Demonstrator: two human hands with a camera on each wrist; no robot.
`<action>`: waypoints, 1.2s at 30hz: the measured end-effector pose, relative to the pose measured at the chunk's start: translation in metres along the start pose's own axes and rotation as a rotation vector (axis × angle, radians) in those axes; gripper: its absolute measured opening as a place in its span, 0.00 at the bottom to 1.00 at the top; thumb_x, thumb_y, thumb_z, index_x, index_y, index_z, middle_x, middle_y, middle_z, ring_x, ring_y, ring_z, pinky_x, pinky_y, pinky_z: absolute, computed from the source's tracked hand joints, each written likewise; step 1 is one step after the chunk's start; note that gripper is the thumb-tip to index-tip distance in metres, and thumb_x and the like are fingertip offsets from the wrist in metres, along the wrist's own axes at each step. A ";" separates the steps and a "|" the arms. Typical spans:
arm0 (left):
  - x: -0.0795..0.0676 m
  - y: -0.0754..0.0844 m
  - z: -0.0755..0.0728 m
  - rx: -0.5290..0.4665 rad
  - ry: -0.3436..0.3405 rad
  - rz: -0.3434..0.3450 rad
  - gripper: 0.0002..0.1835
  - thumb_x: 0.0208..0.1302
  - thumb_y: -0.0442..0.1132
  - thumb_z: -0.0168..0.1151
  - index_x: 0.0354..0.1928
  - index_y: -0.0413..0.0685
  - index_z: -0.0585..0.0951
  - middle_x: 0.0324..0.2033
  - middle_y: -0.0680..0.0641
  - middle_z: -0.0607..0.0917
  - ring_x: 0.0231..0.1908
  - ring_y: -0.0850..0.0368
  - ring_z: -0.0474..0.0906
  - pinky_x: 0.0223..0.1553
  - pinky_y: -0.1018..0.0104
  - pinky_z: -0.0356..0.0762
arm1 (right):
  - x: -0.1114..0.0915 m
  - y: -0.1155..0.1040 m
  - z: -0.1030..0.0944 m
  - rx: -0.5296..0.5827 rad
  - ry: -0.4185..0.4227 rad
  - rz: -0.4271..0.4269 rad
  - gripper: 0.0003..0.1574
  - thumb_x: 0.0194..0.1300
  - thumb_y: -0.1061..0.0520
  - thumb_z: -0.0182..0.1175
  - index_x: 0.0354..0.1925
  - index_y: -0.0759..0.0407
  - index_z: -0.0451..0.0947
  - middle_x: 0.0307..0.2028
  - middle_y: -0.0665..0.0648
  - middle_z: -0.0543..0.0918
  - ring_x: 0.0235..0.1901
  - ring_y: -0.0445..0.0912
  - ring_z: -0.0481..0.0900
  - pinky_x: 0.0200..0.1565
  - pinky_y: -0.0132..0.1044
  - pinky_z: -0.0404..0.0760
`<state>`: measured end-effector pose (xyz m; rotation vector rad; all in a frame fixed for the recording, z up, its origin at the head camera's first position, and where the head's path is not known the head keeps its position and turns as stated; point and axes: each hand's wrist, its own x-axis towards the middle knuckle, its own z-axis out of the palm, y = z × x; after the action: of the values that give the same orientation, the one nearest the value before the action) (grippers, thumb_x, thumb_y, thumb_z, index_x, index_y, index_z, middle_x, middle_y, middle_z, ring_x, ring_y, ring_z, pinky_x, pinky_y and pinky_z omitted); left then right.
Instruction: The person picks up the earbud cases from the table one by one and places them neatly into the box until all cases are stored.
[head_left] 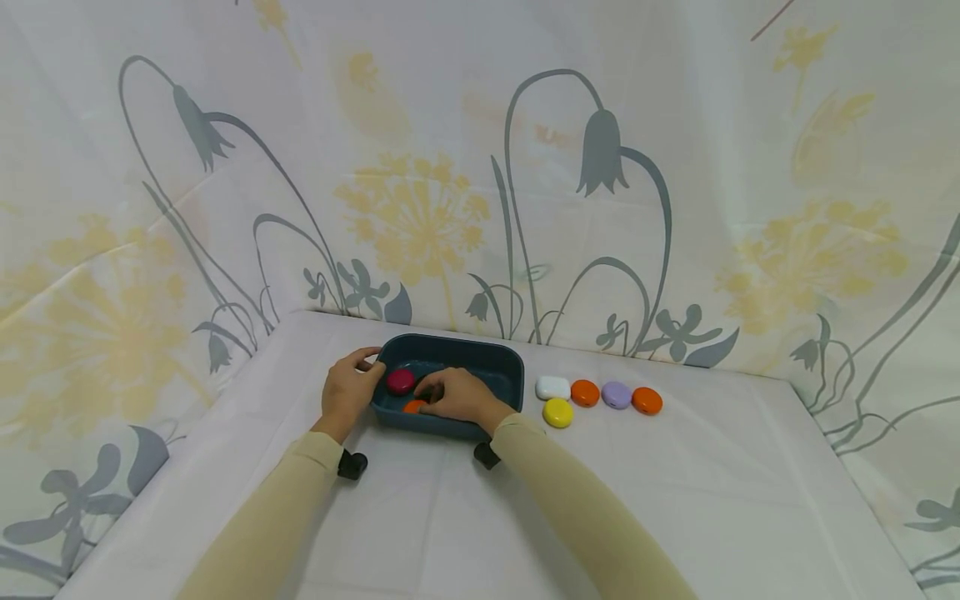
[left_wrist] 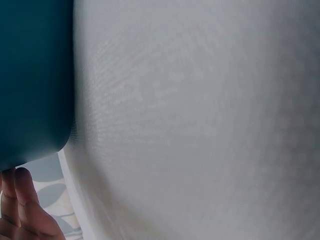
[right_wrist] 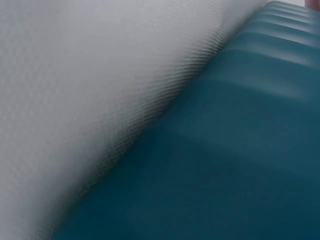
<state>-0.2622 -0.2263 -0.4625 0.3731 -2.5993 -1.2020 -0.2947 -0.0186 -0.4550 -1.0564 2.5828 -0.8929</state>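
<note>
A dark blue rectangular container (head_left: 450, 427) stands on the white-covered table, its outer wall filling much of both wrist views. At its left end my left hand (head_left: 351, 390) holds the rim, and fingertips (left_wrist: 26, 187) meet the outer wall in the left wrist view. My right hand (head_left: 459, 395) reaches in over the near side and pinches an orange rounded piece (head_left: 413, 407) low in the container, partly hidden by the fingers. Just behind it, a dark red round piece (head_left: 401, 382) lies on the container's floor.
To the container's right lie a white piece (head_left: 552, 387), a yellow one (head_left: 558, 413), an orange one (head_left: 585, 392), a lilac one (head_left: 617, 395) and another orange one (head_left: 647, 401). A flower-patterned cloth (head_left: 465, 125) rises behind the table.
</note>
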 end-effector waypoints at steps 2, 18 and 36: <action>0.000 0.000 0.000 0.001 0.002 -0.001 0.20 0.63 0.48 0.56 0.57 0.57 0.80 0.41 0.44 0.84 0.37 0.50 0.76 0.32 0.67 0.70 | 0.001 0.000 0.000 -0.021 -0.006 0.007 0.16 0.57 0.49 0.68 0.46 0.48 0.84 0.32 0.44 0.86 0.31 0.34 0.79 0.38 0.29 0.77; -0.001 0.001 -0.001 0.006 0.003 0.005 0.20 0.63 0.48 0.56 0.57 0.57 0.80 0.41 0.44 0.84 0.38 0.50 0.77 0.33 0.67 0.69 | 0.003 -0.004 0.001 -0.058 -0.035 0.078 0.15 0.56 0.49 0.69 0.44 0.45 0.85 0.28 0.44 0.83 0.27 0.37 0.76 0.32 0.29 0.75; 0.000 0.002 0.000 0.010 0.009 0.001 0.20 0.63 0.48 0.56 0.57 0.57 0.80 0.41 0.44 0.84 0.37 0.50 0.76 0.32 0.67 0.69 | 0.001 -0.003 -0.002 -0.032 -0.009 0.020 0.13 0.57 0.51 0.69 0.42 0.48 0.85 0.34 0.46 0.86 0.31 0.36 0.79 0.36 0.28 0.77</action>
<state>-0.2619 -0.2253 -0.4611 0.3787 -2.5985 -1.1853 -0.2946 -0.0204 -0.4516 -1.0391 2.6042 -0.8430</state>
